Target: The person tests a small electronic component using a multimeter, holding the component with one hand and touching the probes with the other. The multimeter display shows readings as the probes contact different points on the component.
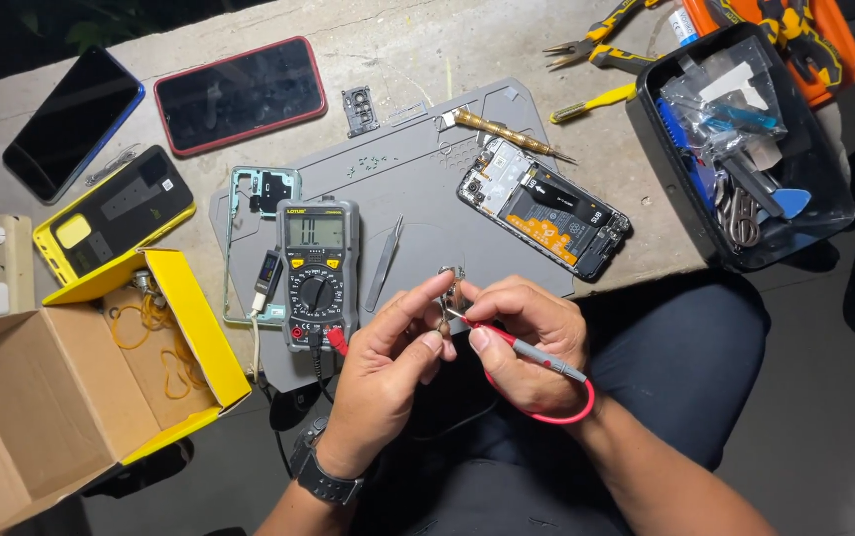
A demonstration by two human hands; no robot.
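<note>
A small part, held just over the grey mat beside the multimeter, is pinched in the left hand while the red probe, gripped by the right hand, is best kept steady on its contact.

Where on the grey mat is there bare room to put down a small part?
The grey mat is bare in its middle, between the multimeter, the tweezers and the opened phone. A smaller bare strip lies along its top edge, left of the screwdriver. The mat's left side is crowded, and the left hand and right hand cover its near edge.
</note>
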